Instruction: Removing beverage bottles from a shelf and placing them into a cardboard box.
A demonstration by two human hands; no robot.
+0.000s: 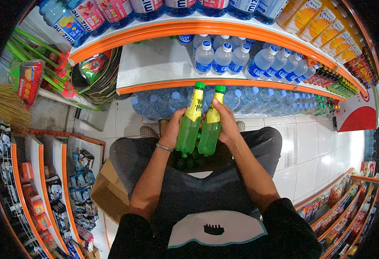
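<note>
My left hand (171,131) grips a green drink bottle (188,129) with a yellow label and a green cap. A matching green bottle (210,136) is in my right hand (229,124), its label partly behind my thumb. Both bottles are side by side in front of me, caps pointing away and slightly tilted. Below them, between my legs, a dark box (222,162) holds more green bottles (189,163), mostly hidden by shadow. Ahead, the white shelf (154,61) carries clear bottles with blue labels (222,58) on its middle and right part.
Large water bottles (176,100) stand low under the shelf. Mizone bottles (144,8) and orange drink bottles (325,24) line the upper shelf. Brooms (11,100) lean at left. An open cardboard box (110,187) sits by my left leg. Stocked racks (40,194) flank me.
</note>
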